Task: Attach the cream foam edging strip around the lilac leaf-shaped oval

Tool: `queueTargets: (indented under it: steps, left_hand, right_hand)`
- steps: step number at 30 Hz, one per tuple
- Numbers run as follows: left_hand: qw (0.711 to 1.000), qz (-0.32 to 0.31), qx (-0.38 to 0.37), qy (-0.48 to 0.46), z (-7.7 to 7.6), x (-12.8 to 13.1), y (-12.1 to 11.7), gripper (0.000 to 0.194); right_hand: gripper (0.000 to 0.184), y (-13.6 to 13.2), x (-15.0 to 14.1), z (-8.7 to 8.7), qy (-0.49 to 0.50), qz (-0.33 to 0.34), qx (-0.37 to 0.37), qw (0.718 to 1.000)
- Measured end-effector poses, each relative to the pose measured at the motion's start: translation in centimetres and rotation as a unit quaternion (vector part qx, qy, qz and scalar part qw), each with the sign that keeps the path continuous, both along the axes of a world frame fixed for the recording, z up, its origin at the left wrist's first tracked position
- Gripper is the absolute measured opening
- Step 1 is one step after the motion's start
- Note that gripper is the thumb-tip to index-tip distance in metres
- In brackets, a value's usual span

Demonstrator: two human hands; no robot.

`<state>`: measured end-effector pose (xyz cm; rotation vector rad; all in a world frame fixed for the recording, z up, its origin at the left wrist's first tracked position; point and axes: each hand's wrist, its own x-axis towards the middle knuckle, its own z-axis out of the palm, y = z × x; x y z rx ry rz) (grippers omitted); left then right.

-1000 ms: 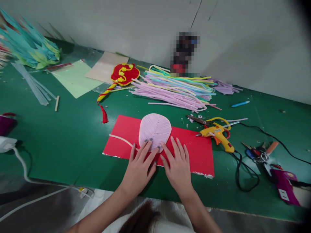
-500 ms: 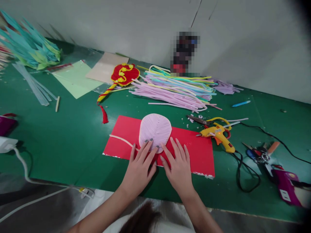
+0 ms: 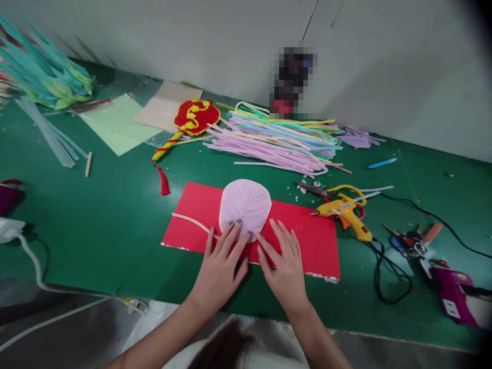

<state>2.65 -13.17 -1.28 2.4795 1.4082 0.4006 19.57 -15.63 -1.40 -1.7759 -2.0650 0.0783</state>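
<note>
Rounded lilac panel [image 3: 246, 202] with slanted ribs, central seam, pale rim.

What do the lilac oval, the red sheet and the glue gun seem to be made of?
Lilac oval: probably chenille stems, matte, laid in slanting rows.
Red sheet: perhaps card or foam board, smooth, with white showing along its chipped edge.
Glue gun: likely hard plastic, smooth yellow body; the grey nozzle could be metal.
</note>
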Motion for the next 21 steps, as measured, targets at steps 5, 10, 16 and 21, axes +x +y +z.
queueTargets:
  steps: [5, 10, 16, 21]
  left_hand:
    - [1.000, -0.005, 0.007, 0.002, 0.05, 0.01, 0.03, 0.041]
    - [1.000, -0.006, 0.001, 0.006, 0.16, -0.04, 0.03, 0.041]
    - [1.000, -0.006, 0.005, 0.004, 0.08, 0.05, 0.10, 0.041]
    - [1.000, -0.006, 0.003, 0.008, 0.11, 0.11, 0.08, 0.041]
  right_hand:
    - [0.036, -0.05, -0.02, -0.10, 0.006, -0.003, 0.005, 1.000]
    - [0.036, 0.00, -0.09, 0.00, 0.006, -0.002, 0.002, 1.000]
    - [0.037, 0.02, -0.07, -0.03, 0.001, 0.000, 0.005, 1.000]
    - [0.037, -0.02, -0.09, -0.15, -0.002, -0.007, 0.001, 1.000]
